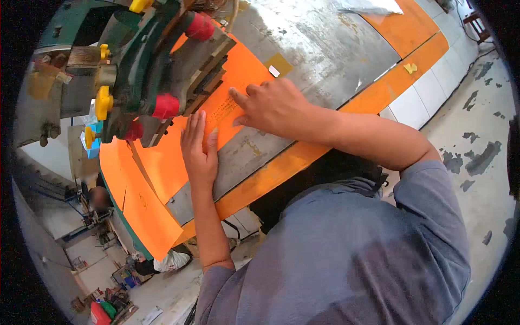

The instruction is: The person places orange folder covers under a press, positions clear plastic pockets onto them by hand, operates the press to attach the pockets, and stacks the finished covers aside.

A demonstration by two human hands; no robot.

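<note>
A bright orange sheet (238, 62) lies across the grey metal table of a machine, with small lines of marks or print between my hands. My left hand (199, 151) rests on the sheet's near part, fingers stretched out and thumb apart, holding nothing. My right hand (273, 108) is over the marked area, its index finger extended and its thumb apart from it. Nothing shows between those fingers, though the curled ones are partly hidden. Another orange piece (146, 203) with cut lines hangs at the table's left end.
A green machine head (146, 65) with red knobs (166, 105) and yellow wing knobs (104, 102) stands just left of my hands. An orange rail (281, 170) edges the metal table (319, 49). A small tan piece (280, 62) lies beyond my right hand.
</note>
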